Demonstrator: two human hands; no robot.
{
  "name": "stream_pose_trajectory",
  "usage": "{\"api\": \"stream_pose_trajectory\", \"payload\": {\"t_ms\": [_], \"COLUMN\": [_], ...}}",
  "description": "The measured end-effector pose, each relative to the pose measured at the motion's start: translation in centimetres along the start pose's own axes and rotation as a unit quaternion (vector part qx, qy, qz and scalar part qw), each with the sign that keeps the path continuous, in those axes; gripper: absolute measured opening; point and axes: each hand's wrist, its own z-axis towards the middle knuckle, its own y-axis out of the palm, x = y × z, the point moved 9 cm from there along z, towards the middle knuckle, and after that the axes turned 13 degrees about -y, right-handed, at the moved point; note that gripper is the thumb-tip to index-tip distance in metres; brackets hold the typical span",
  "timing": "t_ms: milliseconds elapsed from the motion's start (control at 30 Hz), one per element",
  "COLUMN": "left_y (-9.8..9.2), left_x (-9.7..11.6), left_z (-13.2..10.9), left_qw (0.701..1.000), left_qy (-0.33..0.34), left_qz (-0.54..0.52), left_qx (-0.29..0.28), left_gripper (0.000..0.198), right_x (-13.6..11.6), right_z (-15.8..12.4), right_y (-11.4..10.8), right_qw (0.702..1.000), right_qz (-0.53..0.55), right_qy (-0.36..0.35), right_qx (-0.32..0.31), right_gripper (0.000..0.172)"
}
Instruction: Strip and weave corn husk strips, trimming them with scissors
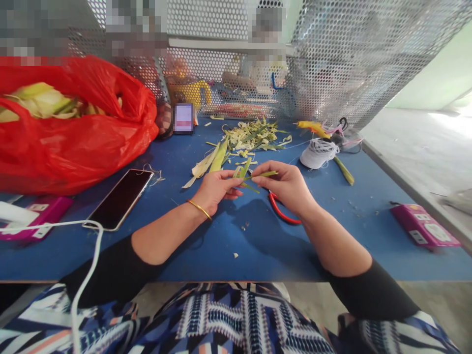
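My left hand (216, 191) and my right hand (285, 184) meet above the middle of the blue table (228, 246). Both pinch the same small piece of green leaf strips (250, 178), held between the fingertips just above the tabletop. The left wrist wears a thin gold bangle (199, 209). A red-handled tool (282, 211) lies under my right hand, mostly hidden by it.
A red plastic bag (73, 128) of leaves fills the far left. A phone (120, 198) on a white cable lies left of my hands. Leaf scraps (250, 135) pile up behind, a spool of white thread (317, 151) sits right, pink boxes (424, 227) near both edges. Perforated metal screen behind.
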Motion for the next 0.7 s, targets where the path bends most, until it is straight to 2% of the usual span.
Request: {"api": "stream_pose_trajectory", "payload": {"t_ms": [67, 200, 333, 500, 700], "left_y": [0.0, 0.2, 0.3, 0.4, 0.4], "left_x": [0.0, -0.2, -0.4, -0.2, -0.2], "left_z": [0.0, 0.1, 0.0, -0.3, -0.3], "left_qw": [1.000, 1.000, 0.999, 0.999, 0.998], "left_qy": [0.005, 0.013, 0.008, 0.014, 0.022], "left_qz": [0.010, 0.023, 0.033, 0.042, 0.045], "left_qx": [-0.003, -0.007, 0.004, 0.018, 0.029], "left_gripper": [0.013, 0.019, 0.019, 0.020, 0.019], "right_x": [0.2, 0.4, 1.5, 2.6, 2.7], "right_z": [-0.1, -0.2, -0.4, -0.7, -1.0], "right_y": [0.3, 0.5, 1.0, 1.0, 1.4], "right_qw": [0.998, 0.994, 0.991, 0.996, 0.995], "right_qz": [0.055, 0.086, 0.108, 0.043, -0.039], "right_qy": [0.010, 0.007, 0.051, 0.079, 0.092], "right_qx": [0.029, 0.072, 0.060, 0.027, -0.024], "right_gripper": [0.017, 0.026, 0.027, 0.025, 0.016]}}
